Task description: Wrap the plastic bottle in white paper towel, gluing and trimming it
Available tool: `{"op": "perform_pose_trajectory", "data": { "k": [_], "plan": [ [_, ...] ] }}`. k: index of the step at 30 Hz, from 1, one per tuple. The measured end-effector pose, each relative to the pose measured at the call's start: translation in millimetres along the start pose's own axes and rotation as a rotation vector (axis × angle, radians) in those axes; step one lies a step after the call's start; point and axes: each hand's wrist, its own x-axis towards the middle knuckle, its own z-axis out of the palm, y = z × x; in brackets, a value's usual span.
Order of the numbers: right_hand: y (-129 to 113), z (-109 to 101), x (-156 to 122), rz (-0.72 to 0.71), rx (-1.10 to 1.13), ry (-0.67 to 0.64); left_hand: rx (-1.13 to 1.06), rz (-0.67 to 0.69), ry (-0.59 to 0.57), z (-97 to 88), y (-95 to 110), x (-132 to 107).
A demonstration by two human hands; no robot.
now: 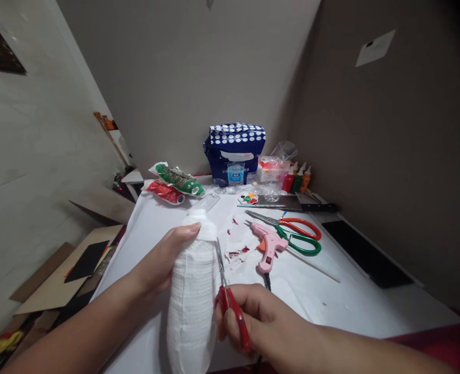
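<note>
My left hand (162, 262) is wrapped round a bottle-shaped object covered in white tissue (193, 296), held upright over the near edge of the white table (331, 291). My thumb rests at its narrow neck. My right hand (253, 317) grips red-handled scissors (230, 296). Their blades point up along the right side of the wrapped object, close to the tissue.
A pink glue gun (269, 246) lies mid-table beside red-handled and green-handled scissors (298, 235). Paper scraps (235, 252) lie near it. At the back stand a blue dotted bag (233, 148), a small water cup (235, 174), paint bottles (298, 179) and snack packets (175, 183). Cardboard (58, 280) lies on the floor at left.
</note>
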Motion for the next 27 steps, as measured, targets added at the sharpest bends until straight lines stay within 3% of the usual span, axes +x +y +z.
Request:
{"op": "perform_pose_trajectory", "data": {
  "k": [9, 18, 27],
  "plan": [
    [-8.1, 6.1, 3.3, -0.076, 0.067, -0.02, 0.076, 0.032, 0.051, 4.4, 1.4, -8.6],
    [-10.1, 13.5, 5.6, -0.039, 0.138, 0.018, 0.103, -0.001, 0.063, 1.9, -2.9, -11.6],
    [5.8, 11.2, 6.0, -0.058, 0.209, 0.016, 0.169, -0.023, 0.119, 6.7, 0.9, -13.6]
  ]
}}
